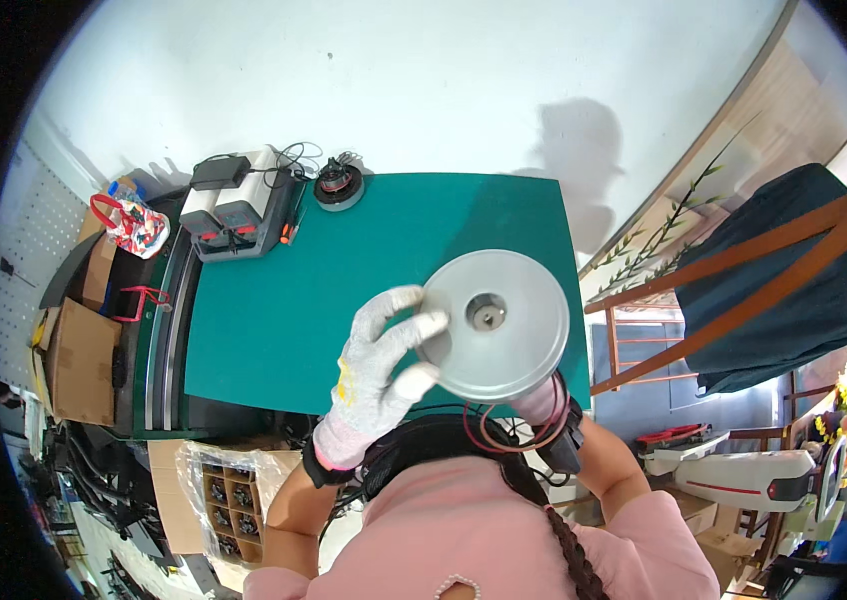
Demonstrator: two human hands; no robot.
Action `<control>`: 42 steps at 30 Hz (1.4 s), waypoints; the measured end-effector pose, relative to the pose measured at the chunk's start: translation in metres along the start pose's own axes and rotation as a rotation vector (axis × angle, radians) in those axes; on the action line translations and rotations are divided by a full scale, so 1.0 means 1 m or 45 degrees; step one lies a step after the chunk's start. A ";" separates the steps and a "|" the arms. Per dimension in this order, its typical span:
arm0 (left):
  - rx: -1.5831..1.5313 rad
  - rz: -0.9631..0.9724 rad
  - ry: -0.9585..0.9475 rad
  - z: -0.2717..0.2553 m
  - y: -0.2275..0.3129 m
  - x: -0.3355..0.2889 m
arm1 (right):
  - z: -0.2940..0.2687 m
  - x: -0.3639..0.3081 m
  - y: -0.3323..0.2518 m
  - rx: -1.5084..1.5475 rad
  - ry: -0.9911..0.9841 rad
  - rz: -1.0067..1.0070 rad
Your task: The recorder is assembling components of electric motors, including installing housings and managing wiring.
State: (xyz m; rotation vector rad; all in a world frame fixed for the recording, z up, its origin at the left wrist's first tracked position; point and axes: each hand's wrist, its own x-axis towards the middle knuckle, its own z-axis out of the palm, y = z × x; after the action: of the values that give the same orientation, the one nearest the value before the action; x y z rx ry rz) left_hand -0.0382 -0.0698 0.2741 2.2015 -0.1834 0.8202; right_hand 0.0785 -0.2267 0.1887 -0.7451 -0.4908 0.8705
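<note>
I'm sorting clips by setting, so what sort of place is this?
Probably a small workshop or assembly room: there's a green-topped workbench, a divided carton of small dark parts, and a pegboard at the left.

The green tabletop [364, 300] carries a round black part [340, 184], an orange-handled tool [288, 234] and, far left, a boxy machine [236, 213].

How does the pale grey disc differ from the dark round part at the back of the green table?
Position: the disc is held up, its face toward the camera; the dark part rests on the table.
Colour: the disc is pale grey; the dark part is mostly black above a grey rim.
Apparent size: the disc looks much larger, the dark part smaller.
Both look round.
</note>
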 end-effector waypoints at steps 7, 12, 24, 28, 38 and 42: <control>-1.032 -0.893 -0.610 -0.018 0.029 0.012 | 0.028 -0.009 -0.047 -0.263 0.493 -0.283; -2.305 -1.155 -0.465 -0.022 0.038 0.015 | 0.045 -0.013 -0.067 -0.563 0.366 -0.687; 0.993 1.150 -0.116 -0.034 -0.028 0.066 | 0.022 -0.014 -0.059 0.115 0.481 0.326; 0.938 0.954 -0.400 -0.029 -0.008 0.051 | 0.020 -0.017 -0.056 0.258 0.490 0.196; -2.499 -1.042 -0.720 -0.017 0.026 0.029 | 0.027 -0.009 -0.072 -0.334 0.652 -0.403; -0.388 -0.247 -0.762 -0.014 0.014 0.027 | 0.025 -0.011 -0.073 -0.400 0.732 -0.359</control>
State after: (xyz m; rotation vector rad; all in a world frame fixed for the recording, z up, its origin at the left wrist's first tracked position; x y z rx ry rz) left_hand -0.0292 -0.0664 0.3066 2.0698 -0.3528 0.0044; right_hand 0.0928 -0.2573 0.2587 -1.1356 -0.2073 0.2894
